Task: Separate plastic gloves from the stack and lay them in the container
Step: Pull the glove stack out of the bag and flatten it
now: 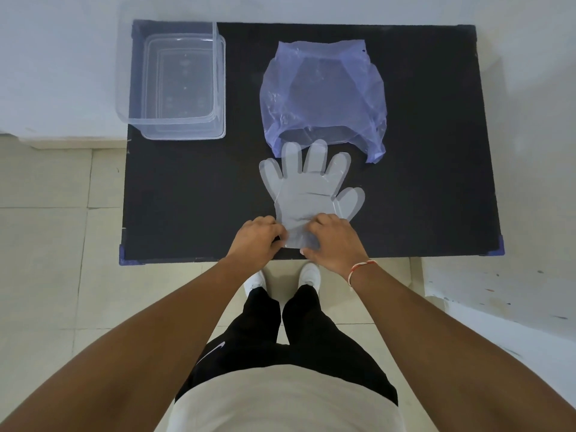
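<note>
A stack of clear plastic gloves [307,193] lies flat on the black table [193,194], fingers pointing away from me, cuff at the near edge. My left hand [257,236] pinches the cuff's left corner. My right hand [333,241] presses and grips the cuff's right side, with a red-and-white thread on its wrist. A clear plastic container [174,85] stands at the table's far left corner, with nothing visible inside.
A crumpled blue-violet plastic bag [324,92] lies behind the gloves, its open mouth touching the glove fingertips. The table's near edge runs just under my hands. White walls surround the table; tiled floor and my feet lie below.
</note>
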